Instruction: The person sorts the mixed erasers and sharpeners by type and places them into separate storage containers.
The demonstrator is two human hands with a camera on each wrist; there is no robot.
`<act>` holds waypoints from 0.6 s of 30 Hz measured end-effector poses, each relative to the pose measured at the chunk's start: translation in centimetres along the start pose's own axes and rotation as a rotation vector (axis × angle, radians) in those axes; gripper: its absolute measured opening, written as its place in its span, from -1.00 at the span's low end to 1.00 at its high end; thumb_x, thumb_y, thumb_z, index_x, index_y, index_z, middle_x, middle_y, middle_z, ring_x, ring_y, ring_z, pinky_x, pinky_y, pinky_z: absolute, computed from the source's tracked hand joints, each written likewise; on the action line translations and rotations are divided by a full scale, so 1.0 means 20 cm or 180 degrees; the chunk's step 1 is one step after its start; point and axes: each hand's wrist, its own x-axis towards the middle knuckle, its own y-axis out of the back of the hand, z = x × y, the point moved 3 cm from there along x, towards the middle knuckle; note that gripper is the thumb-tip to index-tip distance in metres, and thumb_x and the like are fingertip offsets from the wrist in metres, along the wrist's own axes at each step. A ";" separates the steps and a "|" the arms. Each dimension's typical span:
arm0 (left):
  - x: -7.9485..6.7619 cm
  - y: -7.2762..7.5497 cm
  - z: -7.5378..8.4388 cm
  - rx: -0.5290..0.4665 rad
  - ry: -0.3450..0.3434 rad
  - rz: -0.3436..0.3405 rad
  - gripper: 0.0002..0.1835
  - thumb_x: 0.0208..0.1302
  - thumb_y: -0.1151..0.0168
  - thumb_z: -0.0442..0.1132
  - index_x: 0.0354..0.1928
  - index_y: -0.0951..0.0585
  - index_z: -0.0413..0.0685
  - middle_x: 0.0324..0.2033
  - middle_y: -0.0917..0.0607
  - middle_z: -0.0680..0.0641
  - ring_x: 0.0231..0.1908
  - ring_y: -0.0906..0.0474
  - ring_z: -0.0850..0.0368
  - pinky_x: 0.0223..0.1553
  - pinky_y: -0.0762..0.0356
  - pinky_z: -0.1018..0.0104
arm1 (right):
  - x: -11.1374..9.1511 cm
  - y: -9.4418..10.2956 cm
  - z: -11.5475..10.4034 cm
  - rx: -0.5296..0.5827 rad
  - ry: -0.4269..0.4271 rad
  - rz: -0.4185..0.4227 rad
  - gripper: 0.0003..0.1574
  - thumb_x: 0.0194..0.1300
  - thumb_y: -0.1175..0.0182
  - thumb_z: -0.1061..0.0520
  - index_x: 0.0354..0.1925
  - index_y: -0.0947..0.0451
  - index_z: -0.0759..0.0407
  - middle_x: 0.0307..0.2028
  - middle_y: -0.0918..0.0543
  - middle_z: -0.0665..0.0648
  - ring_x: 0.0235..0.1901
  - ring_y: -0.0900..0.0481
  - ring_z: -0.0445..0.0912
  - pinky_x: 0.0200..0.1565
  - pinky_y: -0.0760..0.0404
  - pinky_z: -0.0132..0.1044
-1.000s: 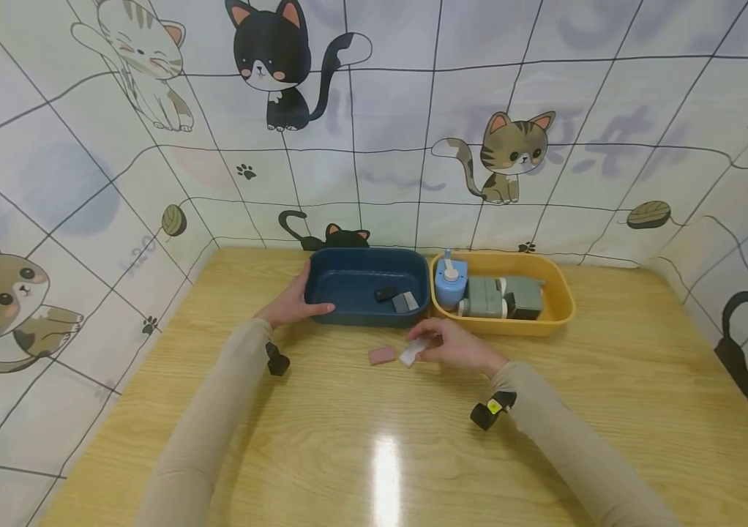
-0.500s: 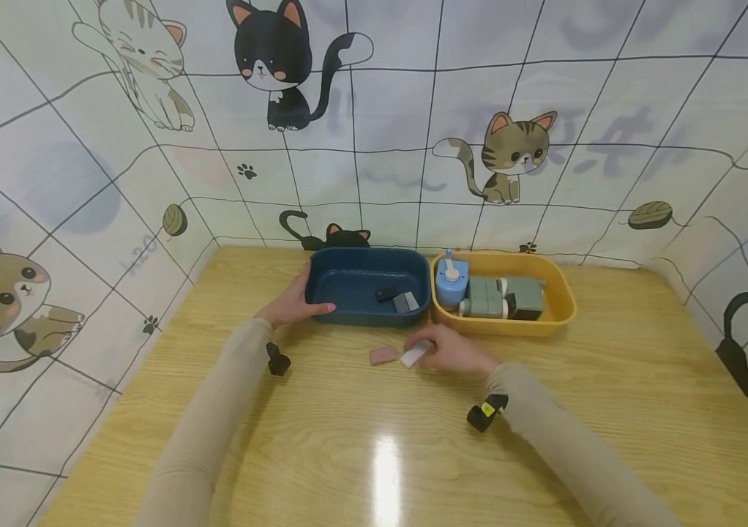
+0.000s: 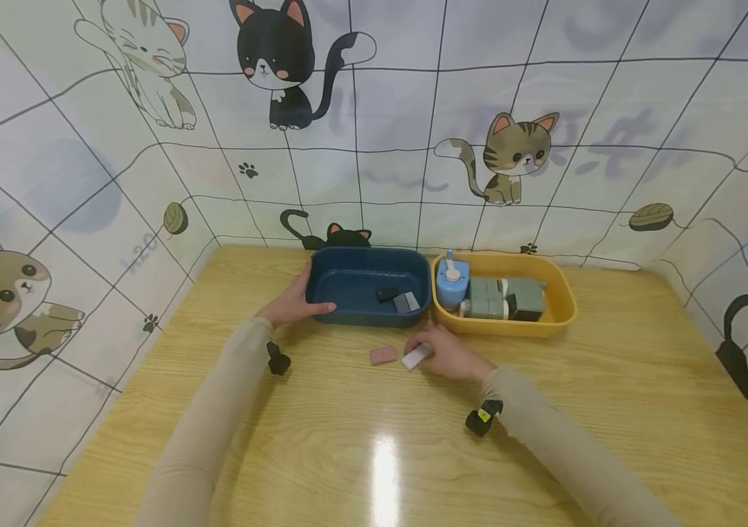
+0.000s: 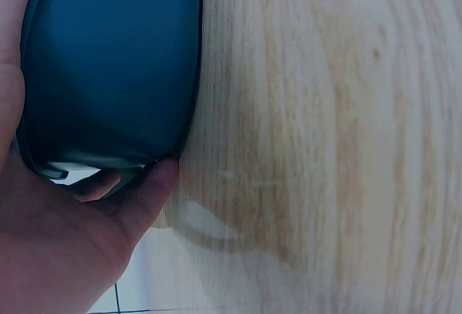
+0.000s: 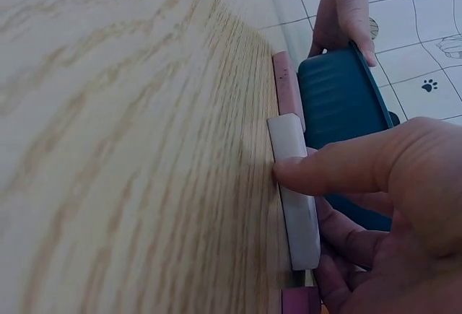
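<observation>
My right hand pinches a white rectangular block between thumb and fingers, low over the table. In the right wrist view the thumb lies across the white block, fingers behind it. Just left of it a flat pink block lies on the table. My left hand holds the left end of a dark blue bin, thumb along the front and fingers round the end. Inside the bin lie a black block, a grey block and a whitish block.
A yellow bin stands against the blue one, holding a blue pump-like toy and a grey-green toy vehicle. A dark pink piece shows at the right wrist view's bottom edge. A cat-patterned sheet rises behind the table.
My right hand has shifted slightly left and closer to me, and the white block in its grip has turned a little. The left hand and both bins stay put.
</observation>
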 end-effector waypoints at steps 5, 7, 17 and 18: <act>0.00 0.00 0.00 -0.0020 0.0008 -0.0005 0.27 0.17 -0.34 0.15 0.49 0.45 -0.03 0.49 0.34 -0.15 0.45 0.40 -0.16 0.36 0.24 -0.14 | -0.01 0.00 0.00 0.0100 0.0036 0.0019 -0.67 0.06 -0.34 0.38 -0.16 -0.65 0.16 -0.08 -0.63 0.13 -0.08 -0.45 0.05 0.00 -0.37 -0.05; 0.00 -0.01 0.00 -0.0013 0.0010 -0.0008 0.27 0.16 -0.34 0.15 0.49 0.45 -0.04 0.49 0.34 -0.16 0.45 0.39 -0.16 0.36 0.24 -0.14 | -0.01 0.01 -0.01 0.0159 0.0032 0.0016 -0.67 0.08 -0.33 0.38 -0.15 -0.65 0.16 -0.07 -0.63 0.13 -0.06 -0.46 0.07 0.02 -0.38 -0.02; 0.00 0.00 0.00 -0.0020 0.0021 -0.0014 0.27 0.16 -0.34 0.16 0.49 0.44 -0.06 0.49 0.34 -0.17 0.45 0.39 -0.16 0.36 0.24 -0.14 | -0.02 0.03 -0.02 0.0463 -0.0056 -0.0015 -0.65 0.13 -0.30 0.39 -0.08 -0.64 0.19 -0.07 -0.64 0.12 -0.02 -0.50 0.05 0.07 -0.43 0.00; 0.00 0.00 0.00 -0.0024 0.0022 -0.0019 0.27 0.16 -0.34 0.16 0.49 0.45 -0.06 0.49 0.34 -0.17 0.45 0.39 -0.16 0.36 0.24 -0.14 | -0.02 0.03 -0.02 0.0470 -0.0064 -0.0017 -0.65 0.14 -0.30 0.38 -0.07 -0.64 0.18 -0.07 -0.64 0.11 -0.02 -0.50 0.04 0.06 -0.43 -0.01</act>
